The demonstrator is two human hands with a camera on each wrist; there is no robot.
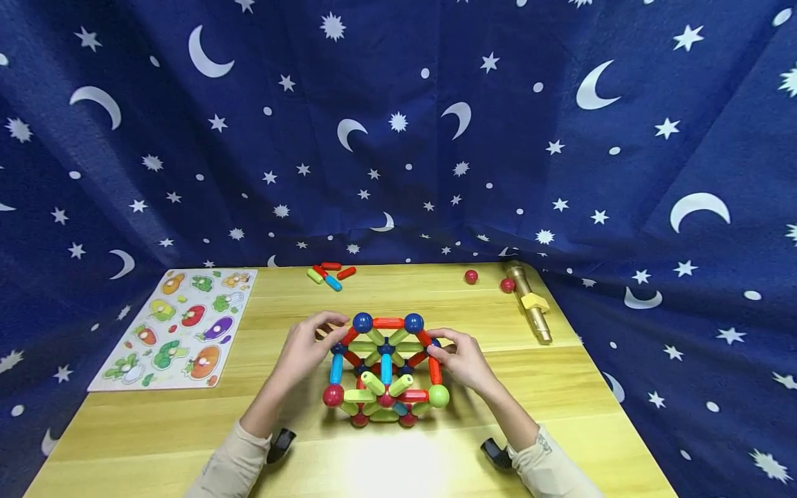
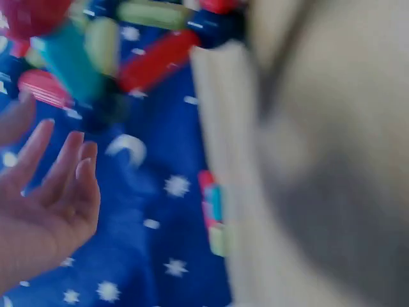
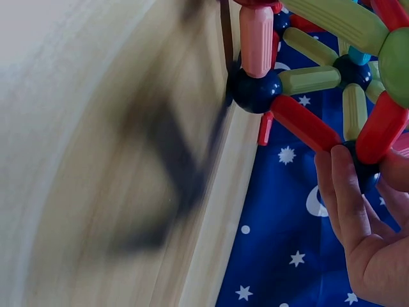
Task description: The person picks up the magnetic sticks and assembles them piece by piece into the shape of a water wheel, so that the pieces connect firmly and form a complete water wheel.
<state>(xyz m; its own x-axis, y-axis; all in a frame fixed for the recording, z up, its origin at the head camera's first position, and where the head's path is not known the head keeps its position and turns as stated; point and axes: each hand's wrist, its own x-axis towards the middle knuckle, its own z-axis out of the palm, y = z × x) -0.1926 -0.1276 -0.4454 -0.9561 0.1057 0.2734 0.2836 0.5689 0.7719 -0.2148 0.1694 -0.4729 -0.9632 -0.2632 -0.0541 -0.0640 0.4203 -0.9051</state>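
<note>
A structure of magnetic rods and balls [image 1: 386, 368] stands on the table between the two hands, its red, blue and light green rods joined by coloured balls. My left hand [image 1: 304, 349] is at its left side, fingers loosely bent. In the left wrist view, the fingertips are just beside a dark blue ball [image 2: 99, 110], with nothing held between fingers and thumb. On the opposite side, my right hand [image 1: 463, 360] grips the structure around a dark blue corner ball [image 3: 365, 174], the thumb on one side and the fingers on the other.
Several loose rods [image 1: 333, 279] lie at the table's back edge. Two red balls [image 1: 471, 277] are farther right, one by a gold tube with a yellow piece [image 1: 534, 304]. A vegetable picture board [image 1: 180, 325] lies at left. Behind hangs a blue star-patterned cloth [image 1: 398, 194].
</note>
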